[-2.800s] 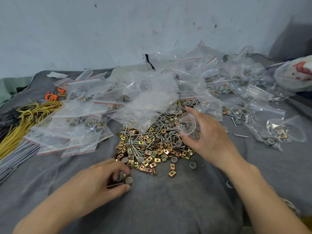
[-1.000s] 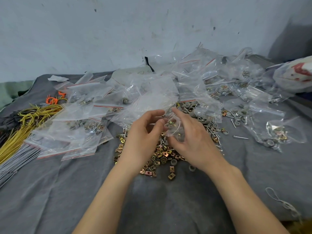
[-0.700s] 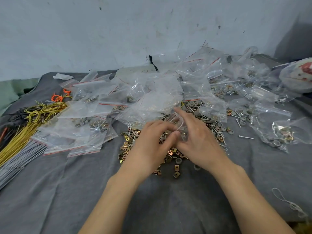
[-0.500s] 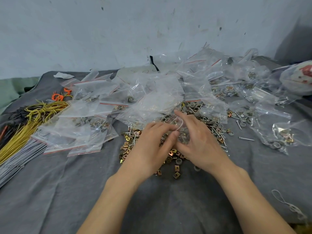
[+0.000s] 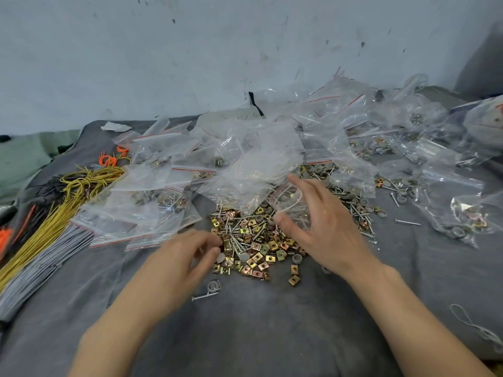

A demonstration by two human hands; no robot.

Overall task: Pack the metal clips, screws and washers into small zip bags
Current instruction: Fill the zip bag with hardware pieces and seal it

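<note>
A heap of brass-coloured metal clips, screws and grey washers [image 5: 255, 240] lies on the grey cloth [image 5: 245, 330]. My right hand [image 5: 324, 227] hovers over the heap's right half and holds a small clear zip bag [image 5: 291, 205] between thumb and fingers, its mouth turned left. A few parts show inside the bag. My left hand [image 5: 185, 259] is at the heap's left edge with curled fingertips close together on the parts; blur hides whether it pinches one. A loose screw with a washer [image 5: 206, 293] lies just in front of it.
Filled and empty zip bags [image 5: 168, 191] are piled behind and to the left of the heap, more bags [image 5: 435, 186] on the right. Yellow and grey wire bundles [image 5: 46, 227] lie at the far left. A wall stands behind.
My left hand has left the bag's mouth and dropped back down-left to the heap's edge. My right hand keeps the bag and has spread its fingers a little.
</note>
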